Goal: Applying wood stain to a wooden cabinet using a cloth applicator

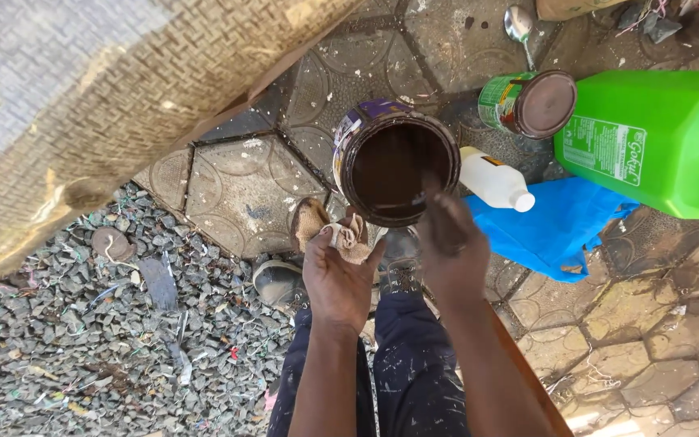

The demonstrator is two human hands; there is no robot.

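An open can of dark brown liquid (396, 162) stands on the paved ground. My left hand (338, 275) grips a stained beige rag (335, 232) just below the can's near rim. My right hand (451, 251) reaches to the can's right rim, its fingers stained dark and touching the edge; whether it holds anything is hidden. A woven, mat-like panel (99, 105) on a wooden frame fills the upper left.
A green jug (657, 137) lies on a blue plastic bag (556, 231) at right. A small white bottle (495, 180), a lidded green tin (527, 103) and a spoon (519, 26) sit near the can. Gravel with litter (82, 340) covers the lower left. My legs and shoes are below.
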